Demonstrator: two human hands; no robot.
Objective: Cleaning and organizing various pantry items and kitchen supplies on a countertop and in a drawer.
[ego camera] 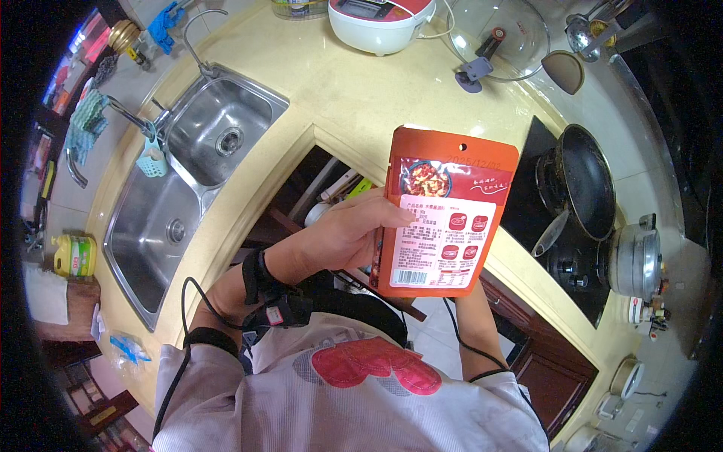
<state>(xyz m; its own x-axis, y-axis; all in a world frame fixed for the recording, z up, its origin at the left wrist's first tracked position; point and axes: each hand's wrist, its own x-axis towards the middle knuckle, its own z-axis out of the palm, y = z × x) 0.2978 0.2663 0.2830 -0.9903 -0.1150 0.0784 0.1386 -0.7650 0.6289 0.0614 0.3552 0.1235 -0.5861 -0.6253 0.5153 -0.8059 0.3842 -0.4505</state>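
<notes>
A red and orange foil seasoning packet (452, 152) is held upright before my chest, its printed back facing the camera. It bears writing, a food picture and a white label. My left hand (361, 226) grips its left edge, with the thumb on the front and the fingers behind. The right forearm comes up behind the packet's lower right, but my right hand is hidden behind the packet, so its hold cannot be seen. Under the packet an open drawer or cabinet space shows below the counter edge.
A double steel sink (135, 254) lies on the left. On the right, a black wok (587, 181) and a lidded metal pot (635, 260) stand at the stove. A rice cooker (373, 28) and a glass lid (519, 39) are at the counter's back.
</notes>
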